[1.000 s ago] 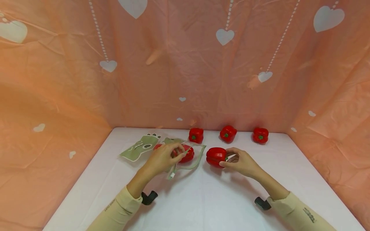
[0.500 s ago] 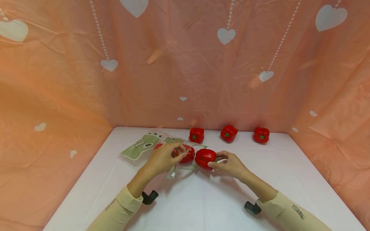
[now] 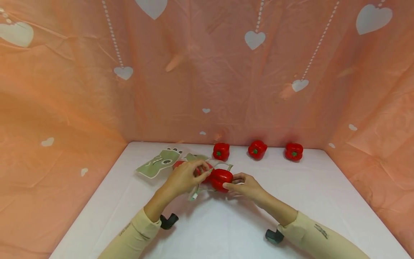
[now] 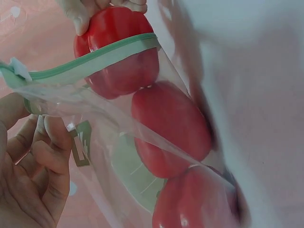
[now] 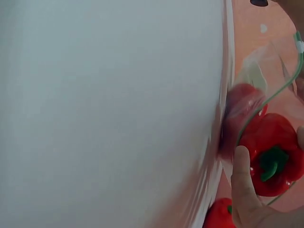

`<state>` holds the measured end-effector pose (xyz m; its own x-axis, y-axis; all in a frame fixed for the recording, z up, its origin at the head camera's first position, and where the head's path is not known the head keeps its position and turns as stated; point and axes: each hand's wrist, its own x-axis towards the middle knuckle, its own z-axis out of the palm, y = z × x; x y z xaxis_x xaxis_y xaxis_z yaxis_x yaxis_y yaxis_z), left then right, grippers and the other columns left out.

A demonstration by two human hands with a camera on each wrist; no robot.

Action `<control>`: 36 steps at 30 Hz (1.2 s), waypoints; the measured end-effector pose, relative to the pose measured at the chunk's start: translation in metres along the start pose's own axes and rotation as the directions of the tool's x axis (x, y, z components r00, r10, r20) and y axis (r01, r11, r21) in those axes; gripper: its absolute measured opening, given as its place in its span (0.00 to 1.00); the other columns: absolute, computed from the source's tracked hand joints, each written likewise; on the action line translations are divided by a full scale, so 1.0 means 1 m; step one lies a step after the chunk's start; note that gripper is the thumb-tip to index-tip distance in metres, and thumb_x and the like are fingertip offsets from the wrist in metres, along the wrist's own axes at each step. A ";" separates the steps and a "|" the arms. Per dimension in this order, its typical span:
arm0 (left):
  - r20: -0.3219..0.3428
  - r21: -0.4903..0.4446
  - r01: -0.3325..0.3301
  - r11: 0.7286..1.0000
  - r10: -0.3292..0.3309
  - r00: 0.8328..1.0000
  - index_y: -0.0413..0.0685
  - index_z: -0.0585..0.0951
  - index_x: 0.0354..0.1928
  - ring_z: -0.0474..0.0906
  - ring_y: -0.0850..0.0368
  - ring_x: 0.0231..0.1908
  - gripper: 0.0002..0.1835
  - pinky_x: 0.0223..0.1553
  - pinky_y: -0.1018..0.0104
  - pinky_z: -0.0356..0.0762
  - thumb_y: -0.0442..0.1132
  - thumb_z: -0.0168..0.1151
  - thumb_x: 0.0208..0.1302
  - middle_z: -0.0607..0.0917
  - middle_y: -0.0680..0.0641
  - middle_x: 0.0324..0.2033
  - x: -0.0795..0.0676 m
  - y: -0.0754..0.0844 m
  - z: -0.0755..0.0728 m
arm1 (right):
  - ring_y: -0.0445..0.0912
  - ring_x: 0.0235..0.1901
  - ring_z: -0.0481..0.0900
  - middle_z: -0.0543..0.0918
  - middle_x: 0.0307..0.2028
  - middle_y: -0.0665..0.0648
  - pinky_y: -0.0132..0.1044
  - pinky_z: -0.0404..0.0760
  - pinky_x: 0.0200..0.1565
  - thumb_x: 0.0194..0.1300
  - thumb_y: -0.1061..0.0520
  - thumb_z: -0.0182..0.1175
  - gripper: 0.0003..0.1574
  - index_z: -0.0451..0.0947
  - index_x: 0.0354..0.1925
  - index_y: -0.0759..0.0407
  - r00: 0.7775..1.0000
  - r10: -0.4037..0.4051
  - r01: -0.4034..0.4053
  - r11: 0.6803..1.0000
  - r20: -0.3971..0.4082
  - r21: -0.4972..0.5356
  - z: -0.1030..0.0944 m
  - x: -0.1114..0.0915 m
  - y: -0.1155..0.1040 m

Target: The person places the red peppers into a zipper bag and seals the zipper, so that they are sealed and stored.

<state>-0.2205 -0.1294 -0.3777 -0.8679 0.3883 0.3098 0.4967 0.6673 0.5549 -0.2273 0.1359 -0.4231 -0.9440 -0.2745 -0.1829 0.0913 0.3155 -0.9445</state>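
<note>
My left hand (image 3: 187,176) pinches the edge of a clear zip bag (image 4: 57,71) with a green strip along its mouth. Two red bell peppers lie inside the bag, a nearer one (image 4: 171,128) and a deeper one (image 4: 194,199). With thumb and fingers, my right hand (image 3: 247,185) holds another bell pepper (image 3: 221,180) by its stem end. That pepper is partly within the bag's mouth: the left wrist view shows its front half behind the green strip. Its green stem (image 5: 273,164) faces my right palm.
Along the back of the white table (image 3: 258,230) stand three more bell peppers: left (image 3: 221,151), middle (image 3: 257,150) and right (image 3: 293,152). A green printed sheet or bag part (image 3: 158,163) lies left of my left hand. Orange cloth (image 3: 226,90) hangs behind.
My right hand has moved left with its bell pepper, from beside the bag into its mouth. The left hand has stayed nearly in place, still pinching the bag's edge.
</note>
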 end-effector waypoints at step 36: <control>0.020 -0.005 -0.030 1.000 0.030 0.999 0.55 0.85 0.44 0.82 0.64 0.32 0.04 0.38 0.66 0.81 0.42 0.72 0.73 0.87 0.58 0.33 -0.001 -0.002 0.001 | 0.57 0.41 0.93 0.83 0.51 0.66 0.45 0.89 0.52 0.68 0.51 0.76 0.36 0.76 0.63 0.72 0.998 -0.027 0.031 0.997 -0.052 0.076 0.031 0.028 -0.001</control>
<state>-0.2205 -0.1302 -0.3797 -0.8522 0.4211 0.3107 0.5225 0.6522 0.5492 -0.2442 0.0992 -0.4354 -0.9615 -0.2349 -0.1427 0.0857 0.2370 -0.9677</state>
